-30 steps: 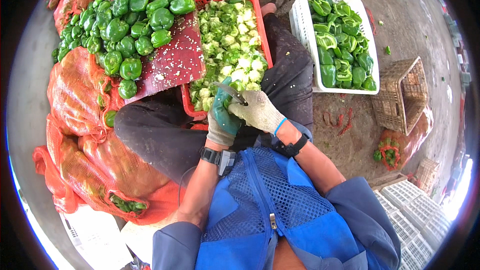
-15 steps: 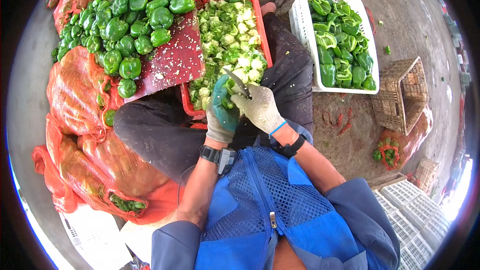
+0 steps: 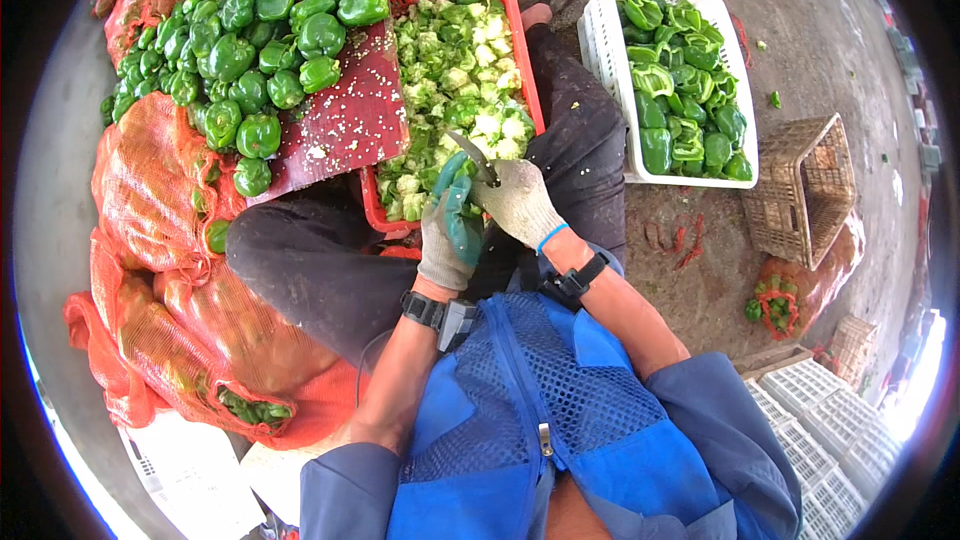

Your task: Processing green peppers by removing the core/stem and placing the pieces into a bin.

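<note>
My left hand (image 3: 450,230), in a grey glove with a teal coating, is closed round a green pepper piece, mostly hidden by the fingers. My right hand (image 3: 515,200), in a pale knit glove, grips a knife (image 3: 468,148) with a curved blade, held against the left hand. Both hands are above my lap, at the near end of a red crate (image 3: 533,85) filled with pale green pepper cores. A red board (image 3: 357,100) at upper left bears whole green peppers (image 3: 320,35) and scattered seeds.
Orange mesh sacks (image 3: 150,200) lie left. A white crate (image 3: 628,166) of cut green pepper pieces stands right, near a brown crate (image 3: 800,160) on its side and a tied sack (image 3: 840,250). More white crates (image 3: 800,380) sit at lower right.
The knife blade has risen and turned more upright since a second ago. My left fingers have rotated round the pepper, now hiding more of it, and my right hand has shifted slightly upward.
</note>
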Demonstrator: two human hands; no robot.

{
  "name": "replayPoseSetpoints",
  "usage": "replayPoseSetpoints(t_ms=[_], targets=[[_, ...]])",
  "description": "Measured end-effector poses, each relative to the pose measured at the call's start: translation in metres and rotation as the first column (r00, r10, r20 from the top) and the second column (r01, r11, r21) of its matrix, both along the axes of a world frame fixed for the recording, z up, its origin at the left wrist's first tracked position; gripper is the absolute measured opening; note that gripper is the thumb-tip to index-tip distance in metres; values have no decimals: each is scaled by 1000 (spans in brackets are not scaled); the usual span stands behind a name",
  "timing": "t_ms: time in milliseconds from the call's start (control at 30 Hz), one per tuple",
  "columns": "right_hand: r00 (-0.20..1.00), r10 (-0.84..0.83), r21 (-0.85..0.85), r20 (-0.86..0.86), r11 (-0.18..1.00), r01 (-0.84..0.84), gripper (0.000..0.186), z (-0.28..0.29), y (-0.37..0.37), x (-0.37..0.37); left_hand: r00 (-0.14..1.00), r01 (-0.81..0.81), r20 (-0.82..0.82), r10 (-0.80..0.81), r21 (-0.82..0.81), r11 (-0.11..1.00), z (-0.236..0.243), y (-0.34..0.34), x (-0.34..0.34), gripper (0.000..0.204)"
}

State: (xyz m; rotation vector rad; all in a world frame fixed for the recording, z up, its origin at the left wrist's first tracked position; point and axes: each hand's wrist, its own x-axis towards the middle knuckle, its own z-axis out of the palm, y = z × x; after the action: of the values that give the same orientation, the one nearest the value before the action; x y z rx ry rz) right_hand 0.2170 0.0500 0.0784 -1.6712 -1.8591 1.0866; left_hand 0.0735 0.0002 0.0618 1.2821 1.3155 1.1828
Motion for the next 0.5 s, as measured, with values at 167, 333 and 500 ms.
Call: replayPoseSetpoints(t_ms=[167,333,500], targets=[[939,-248,-334,-237,929,161,32,15,0,2,705,53,694,148,-260,964,8,1,1,45],[837,-422,-578,-350,800,162,30,17,-4,1,812,-4,569,130,-217,976,0,0,0,47],[999,-6,193,38,981,-2,31,-16,-7,0,992,65,111,-53,-108,992,2,-2,-11,45]])
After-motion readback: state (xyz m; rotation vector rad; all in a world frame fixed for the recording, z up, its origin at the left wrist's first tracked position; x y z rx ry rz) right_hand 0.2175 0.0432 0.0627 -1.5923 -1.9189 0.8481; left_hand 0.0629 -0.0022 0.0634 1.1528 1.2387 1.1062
